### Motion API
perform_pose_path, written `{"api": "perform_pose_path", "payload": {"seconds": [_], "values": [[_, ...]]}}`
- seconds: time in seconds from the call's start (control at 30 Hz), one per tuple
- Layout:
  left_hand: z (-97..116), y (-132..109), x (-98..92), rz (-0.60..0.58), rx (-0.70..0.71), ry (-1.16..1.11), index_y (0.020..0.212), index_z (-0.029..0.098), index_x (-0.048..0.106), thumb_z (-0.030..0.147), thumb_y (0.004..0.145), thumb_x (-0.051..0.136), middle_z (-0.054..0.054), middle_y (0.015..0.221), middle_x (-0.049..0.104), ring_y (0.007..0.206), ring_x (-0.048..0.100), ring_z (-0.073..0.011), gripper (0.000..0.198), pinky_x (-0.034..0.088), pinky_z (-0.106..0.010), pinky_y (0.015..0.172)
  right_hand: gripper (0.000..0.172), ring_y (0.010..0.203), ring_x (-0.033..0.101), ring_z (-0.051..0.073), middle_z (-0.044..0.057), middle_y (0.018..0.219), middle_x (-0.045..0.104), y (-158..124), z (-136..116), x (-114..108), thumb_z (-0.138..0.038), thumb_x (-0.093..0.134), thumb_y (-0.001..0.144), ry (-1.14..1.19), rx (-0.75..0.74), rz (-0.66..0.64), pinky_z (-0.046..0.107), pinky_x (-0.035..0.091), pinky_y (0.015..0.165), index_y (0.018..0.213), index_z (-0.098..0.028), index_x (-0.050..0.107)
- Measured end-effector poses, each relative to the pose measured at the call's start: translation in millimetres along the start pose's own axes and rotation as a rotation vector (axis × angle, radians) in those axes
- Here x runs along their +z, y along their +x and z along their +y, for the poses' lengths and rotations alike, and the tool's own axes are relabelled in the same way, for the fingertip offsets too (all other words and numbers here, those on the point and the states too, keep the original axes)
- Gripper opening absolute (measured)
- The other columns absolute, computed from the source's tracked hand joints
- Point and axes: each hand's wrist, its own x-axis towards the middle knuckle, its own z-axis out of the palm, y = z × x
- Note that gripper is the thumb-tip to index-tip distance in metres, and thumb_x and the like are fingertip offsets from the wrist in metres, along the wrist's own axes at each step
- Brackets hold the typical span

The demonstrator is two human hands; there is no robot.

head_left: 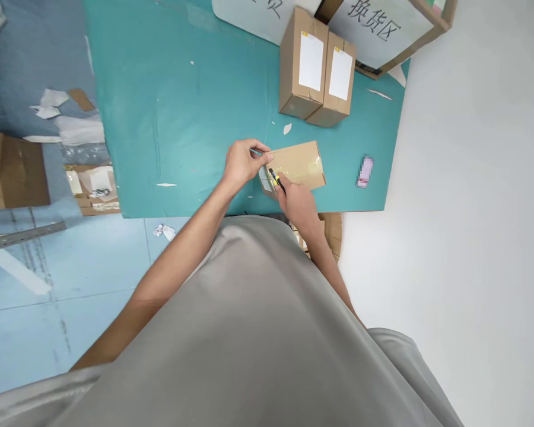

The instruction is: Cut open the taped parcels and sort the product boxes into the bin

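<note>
Green tabletop (196, 130) bears a carton (297, 163), left fingers (262, 158) holding its far-left corner, right fingers (287, 181) gripping a cutter (275, 177).

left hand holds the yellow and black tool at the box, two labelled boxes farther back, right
Wrong hand: the head view shows the right hand holding the yellow and black tool at the box, with two labelled boxes farther back.

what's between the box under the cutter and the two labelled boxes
The head view shows a white scrap on the green tabletop between that box and them.
</note>
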Motion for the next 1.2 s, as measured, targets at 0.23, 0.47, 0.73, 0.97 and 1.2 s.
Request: {"api": "perform_pose_path", "payload": {"seconds": [0.23, 0.47, 0.73, 0.97, 1.2], "values": [[-6.1, -6.7, 2.8, 0.041, -0.003, -0.004, 0.1, 0.022, 0.087, 0.034, 0.084, 0.086, -0.005, 0.091, 0.083, 0.089, 0.076, -0.0255, 0.02, 0.063, -0.041, 0.091, 0.048, 0.107, 0.081, 0.035, 0.017, 0.123, 0.087, -16.5, 15.0, 15.7, -0.035, 0.046, 0.122, 0.012, -0.02, -0.032, 0.042, 0.06, 0.096, 0.166, -0.023, 0.062], [-3.4, -11.8, 4.4, 0.046, 0.013, 0.02, 0.105, 0.022, 0.087, 0.035, 0.089, 0.083, -0.007, 0.107, 0.087, 0.092, 0.077, -0.0244, 0.021, 0.063, -0.04, 0.094, 0.05, 0.102, 0.081, 0.036, 0.017, 0.114, 0.087, -45.5, 21.8, 17.5, -0.03, 0.047, 0.119, -0.049, -0.019, -0.059, 0.04, 0.057, 0.091, 0.166, -0.021, 0.062], [-1.5, -10.3, 5.5, 0.061, 0.028, 0.024, 0.109, 0.021, 0.085, 0.037, 0.09, 0.082, -0.008, 0.108, 0.087, 0.094, 0.077, -0.0247, 0.025, 0.064, -0.039, 0.095, 0.057, 0.106, 0.081, 0.032, 0.021, 0.132, 0.082, -3.5, 118.9, 28.7, -0.038, 0.034, 0.119, 0.331, 0.252, 0.51, 0.042, 0.06, 0.097, 0.161, -0.012, 0.063], [-7.1, -13.8, -9.3, -0.056, 0.11, -0.028, 0.133, 0.019, 0.082, 0.035, 0.095, 0.065, -0.014, 0.137, 0.084, 0.124, 0.08, -0.0282, 0.045, 0.064, -0.045, 0.112, 0.061, 0.125, 0.08, 0.037, 0.023, 0.146, 0.079, -11.7, 110.5, 91.5, -0.047, 0.038, 0.116, 0.452, 0.288, 0.563, 0.046, 0.063, 0.101, 0.162, -0.015, 0.061], [-13.1, -27.7, -41.8, -0.355, 0.358, 0.225, 0.17, 0.027, 0.06, 0.029, 0.083, 0.076, -0.013, 0.171, 0.063, 0.161, 0.058, -0.0373, 0.088, 0.049, -0.058, 0.134, 0.066, 0.129, 0.079, 0.038, 0.023, 0.158, 0.073, -27.9, 87.7, 113.7, -0.047, 0.031, 0.118, 0.437, 0.378, 0.569, 0.049, 0.064, 0.104, 0.171, -0.016, 0.055]]}}
